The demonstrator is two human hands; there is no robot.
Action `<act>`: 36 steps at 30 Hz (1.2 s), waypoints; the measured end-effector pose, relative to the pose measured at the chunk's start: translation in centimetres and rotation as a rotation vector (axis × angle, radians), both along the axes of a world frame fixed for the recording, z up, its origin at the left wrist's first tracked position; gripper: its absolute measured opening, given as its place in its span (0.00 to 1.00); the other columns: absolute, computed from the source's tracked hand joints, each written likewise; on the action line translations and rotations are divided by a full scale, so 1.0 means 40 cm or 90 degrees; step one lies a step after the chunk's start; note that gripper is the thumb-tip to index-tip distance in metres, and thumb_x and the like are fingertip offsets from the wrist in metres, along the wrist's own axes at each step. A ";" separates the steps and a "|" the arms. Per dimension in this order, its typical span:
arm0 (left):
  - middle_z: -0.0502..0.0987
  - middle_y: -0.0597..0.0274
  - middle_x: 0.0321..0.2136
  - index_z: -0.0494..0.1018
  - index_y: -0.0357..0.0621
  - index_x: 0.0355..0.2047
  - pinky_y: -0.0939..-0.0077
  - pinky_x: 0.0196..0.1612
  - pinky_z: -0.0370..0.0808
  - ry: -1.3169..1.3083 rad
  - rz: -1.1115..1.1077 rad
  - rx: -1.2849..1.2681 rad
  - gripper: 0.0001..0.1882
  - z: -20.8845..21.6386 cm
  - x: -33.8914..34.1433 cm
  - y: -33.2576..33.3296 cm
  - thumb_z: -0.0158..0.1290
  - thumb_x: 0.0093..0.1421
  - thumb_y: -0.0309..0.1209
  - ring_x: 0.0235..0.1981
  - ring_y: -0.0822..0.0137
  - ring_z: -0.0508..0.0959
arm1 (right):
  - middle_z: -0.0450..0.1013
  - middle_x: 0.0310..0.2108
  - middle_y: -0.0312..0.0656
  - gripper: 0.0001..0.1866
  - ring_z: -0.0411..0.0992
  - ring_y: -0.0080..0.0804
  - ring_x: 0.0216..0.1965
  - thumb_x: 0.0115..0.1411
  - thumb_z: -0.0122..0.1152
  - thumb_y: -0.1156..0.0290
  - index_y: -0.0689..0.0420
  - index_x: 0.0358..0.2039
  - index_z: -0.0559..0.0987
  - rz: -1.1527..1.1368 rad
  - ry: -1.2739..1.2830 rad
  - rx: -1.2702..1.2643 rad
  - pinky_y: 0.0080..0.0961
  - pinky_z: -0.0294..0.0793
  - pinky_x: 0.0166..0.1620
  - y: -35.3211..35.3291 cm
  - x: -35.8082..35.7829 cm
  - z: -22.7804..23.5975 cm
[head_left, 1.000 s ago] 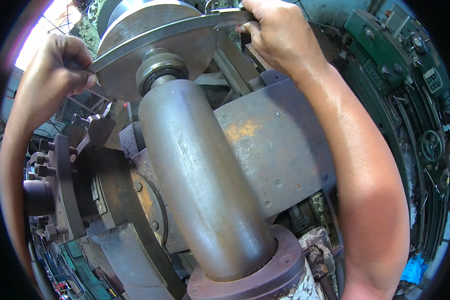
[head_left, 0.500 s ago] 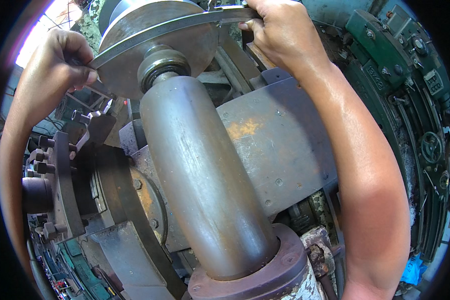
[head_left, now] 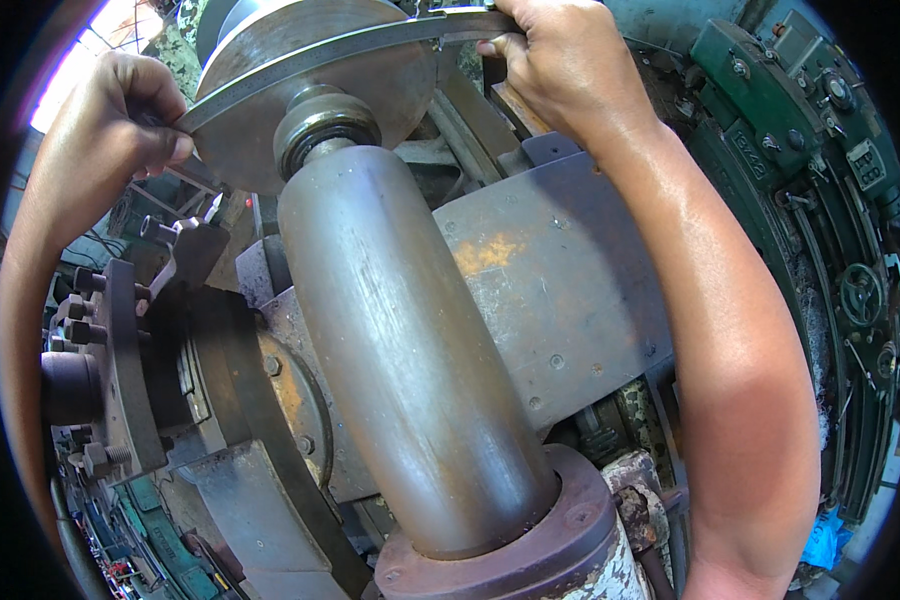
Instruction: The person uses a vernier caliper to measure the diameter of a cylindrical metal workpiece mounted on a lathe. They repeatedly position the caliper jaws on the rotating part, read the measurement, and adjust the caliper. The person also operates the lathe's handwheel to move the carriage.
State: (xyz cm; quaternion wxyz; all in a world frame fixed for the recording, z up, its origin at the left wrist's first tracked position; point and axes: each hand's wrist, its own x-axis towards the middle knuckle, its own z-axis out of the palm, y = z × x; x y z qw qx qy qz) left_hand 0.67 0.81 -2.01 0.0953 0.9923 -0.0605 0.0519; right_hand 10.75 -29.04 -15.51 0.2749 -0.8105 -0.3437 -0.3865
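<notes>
A long steel vernier caliper [head_left: 310,65] lies across the face of a round metal disc [head_left: 240,140]. My left hand [head_left: 135,125] pinches the caliper's left end between thumb and fingers. At the other end, near the sliding part, my right hand [head_left: 560,50] is closed round it; some of its fingers are hidden. In front of the disc, a ribbed round centre [head_left: 327,125] meets the thick steel tailstock quill [head_left: 400,350], which slants toward me.
Below my left forearm stands a tool post [head_left: 135,370] with several bolts. A flat grey machine plate [head_left: 560,290] with a rusty patch lies right of the quill. The quill enters a brownish collar [head_left: 410,575]. Beyond my right arm is a green lathe [head_left: 760,100].
The whole view has shifted very slightly. Both hands keep their hold on the caliper, which stays across the disc.
</notes>
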 end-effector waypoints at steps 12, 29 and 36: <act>0.79 0.56 0.25 0.79 0.34 0.31 0.76 0.30 0.77 -0.025 0.004 0.010 0.08 0.000 -0.005 -0.001 0.64 0.49 0.18 0.24 0.70 0.79 | 0.77 0.30 0.60 0.04 0.77 0.61 0.36 0.56 0.58 0.80 0.63 0.32 0.79 0.013 0.012 0.006 0.47 0.78 0.43 -0.001 0.000 0.006; 0.80 0.55 0.25 0.79 0.34 0.32 0.76 0.30 0.78 0.001 0.015 0.016 0.08 0.004 0.001 0.003 0.64 0.50 0.19 0.25 0.69 0.80 | 0.77 0.30 0.61 0.04 0.77 0.62 0.36 0.56 0.59 0.80 0.64 0.32 0.79 0.004 0.008 -0.008 0.48 0.78 0.42 -0.005 -0.001 0.010; 0.79 0.56 0.25 0.79 0.33 0.33 0.75 0.30 0.78 -0.002 0.010 -0.004 0.09 0.006 0.000 0.004 0.64 0.50 0.18 0.25 0.70 0.80 | 0.77 0.31 0.61 0.04 0.77 0.62 0.37 0.56 0.60 0.79 0.65 0.32 0.79 -0.014 0.019 -0.024 0.48 0.77 0.43 -0.003 -0.003 0.013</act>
